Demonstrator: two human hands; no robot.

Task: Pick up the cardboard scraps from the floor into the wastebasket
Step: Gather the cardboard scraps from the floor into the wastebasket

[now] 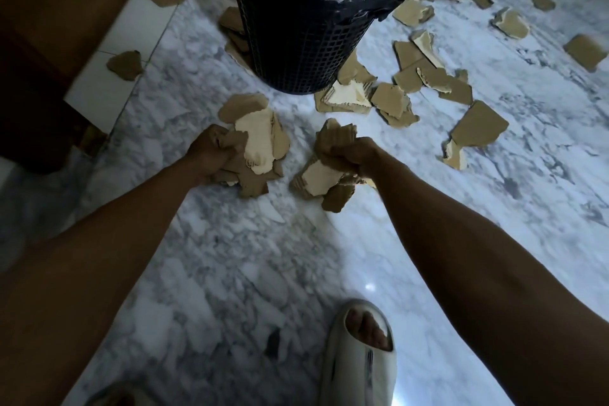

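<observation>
On the marble floor [230,273] before the wastebasket [306,43] | left hand [211,150] and right hand [349,155] each clench cardboard scraps [260,138] | scraps likely light, stiff, crumbly: bunch several, grip mid-stack.

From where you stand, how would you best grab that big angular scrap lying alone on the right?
Probably by its pointed near corner, coming from above and the near side. The scrap lies flat on the floor, so fingers likely need a free edge to slip under; a pale piece crowds its lower left.
</observation>
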